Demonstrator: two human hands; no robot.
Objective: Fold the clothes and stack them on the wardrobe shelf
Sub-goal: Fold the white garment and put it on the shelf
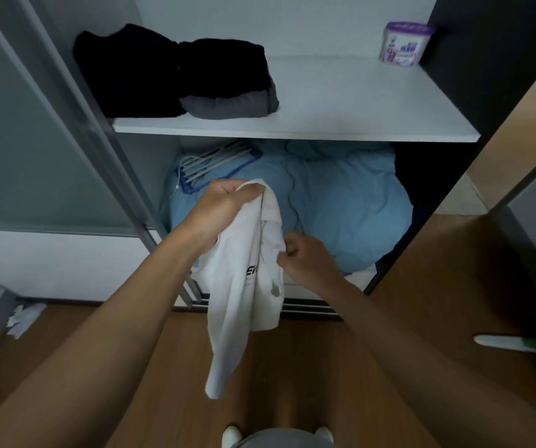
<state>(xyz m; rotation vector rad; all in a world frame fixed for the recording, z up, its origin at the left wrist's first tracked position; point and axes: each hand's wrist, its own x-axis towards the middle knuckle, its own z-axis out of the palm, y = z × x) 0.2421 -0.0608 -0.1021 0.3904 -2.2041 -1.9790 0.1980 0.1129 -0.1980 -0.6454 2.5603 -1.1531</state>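
The open wardrobe (pixel 260 21) fills the upper half of the view, with pale inner walls and a dark side panel at 2 o'clock. A wooden floor (pixel 292 367) spreads across the lower half, from 4 round to 8 o'clock. A grey sliding door (pixel 34 140) stands at 9 o'clock.

The white shelf (pixel 357 105) runs level across 12 o'clock. Below it, a blue duvet (pixel 341 195) lies bunched in the lower compartment, just right of centre.

The white garment (pixel 234 286) hangs in the air in front of the wardrobe, at the centre of the view and not on the shelf. Its long axis runs nearly upright: the top is bunched at centre, and the narrow lower end points down at the floor towards 6 o'clock. Part of some black lettering shows at its middle.

Folded black clothes (pixel 124 69) sit on the shelf at 11 o'clock. Just beside them, a second black fold (pixel 224 66) lies on a grey garment (pixel 228 106). A white and blue rack (pixel 215 163) rests on the duvet's left part.

The left hand (pixel 224 208) is clenched around the garment's top. The right hand (pixel 305 257) pinches its right edge at about mid-height.

A purple tub (pixel 404 45) stands at the shelf's back right corner, at 1 o'clock. White scraps (pixel 24 318) lie on the floor at 8 o'clock.
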